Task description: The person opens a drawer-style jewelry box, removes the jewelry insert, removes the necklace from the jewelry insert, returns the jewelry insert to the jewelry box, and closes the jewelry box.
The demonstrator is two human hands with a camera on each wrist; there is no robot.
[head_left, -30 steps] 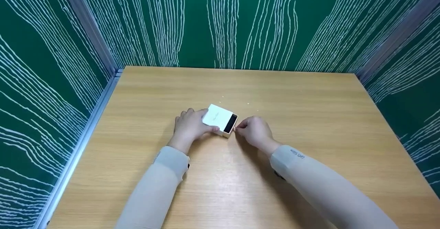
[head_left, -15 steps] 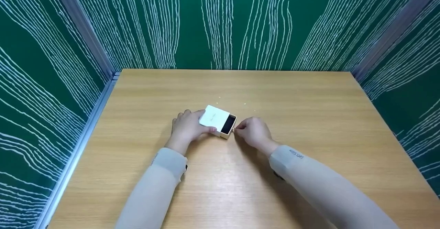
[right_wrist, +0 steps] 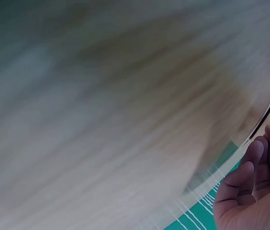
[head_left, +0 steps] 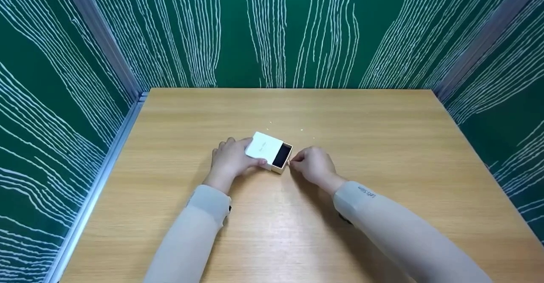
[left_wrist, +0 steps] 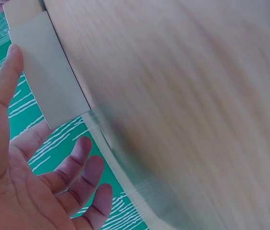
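— Cardboard, was it?
— Yes. From the head view a small white drawer box (head_left: pixel 268 151), smooth and flat, lay mid-table (head_left: pixel 382 155) on pale wood grain, its long axis slanting toward the near right, black tray end poking out there. The left hand (head_left: pixel 231 159) gripped the sleeve; the right hand (head_left: pixel 312 164) pinched at the tray's end.
— And the wrists?
— Left wrist: thumb along the box's matte side, fingers loosely spread. Right wrist: fingers curled, blurred; its hold couldn't be told there.
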